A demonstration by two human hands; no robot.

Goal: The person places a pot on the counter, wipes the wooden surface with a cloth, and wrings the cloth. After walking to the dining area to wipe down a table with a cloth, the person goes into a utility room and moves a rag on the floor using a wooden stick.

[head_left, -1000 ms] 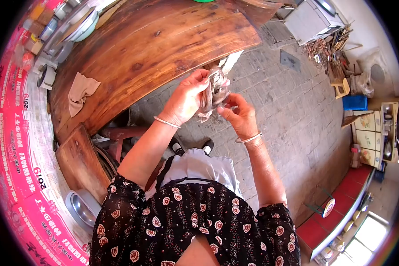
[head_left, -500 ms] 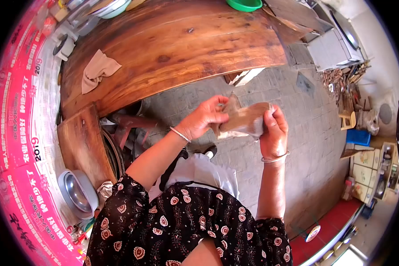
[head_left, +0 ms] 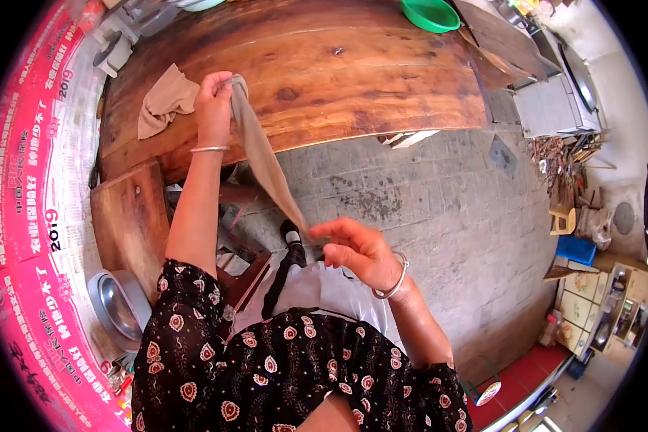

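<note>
Raised over the left part of the wooden table [head_left: 381, 79], my left hand [head_left: 214, 101] is closed on one end of a long beige-grey cloth [head_left: 261, 151]. The cloth slants down to the right, past the table's front edge, and its low end comes close to my right hand [head_left: 353, 248]. That hand is over my lap, its fingers apart; no hold on the cloth shows. A second beige cloth [head_left: 167, 101] lies crumpled on the table just left of my left hand.
A green basin [head_left: 430, 13] stands at the table's far edge. Left are a metal basin [head_left: 119, 306] and a wooden board [head_left: 131, 223]. Firewood [head_left: 558, 162], a yellow stool [head_left: 561, 219] and a blue box [head_left: 576, 249] are at the right. Dark wet marks spot the tiled floor [head_left: 439, 209].
The cloth was bunched, then spread between both hands; now it hangs long from my left hand, which has moved up and left over the table. My right hand has lowered and opened.
</note>
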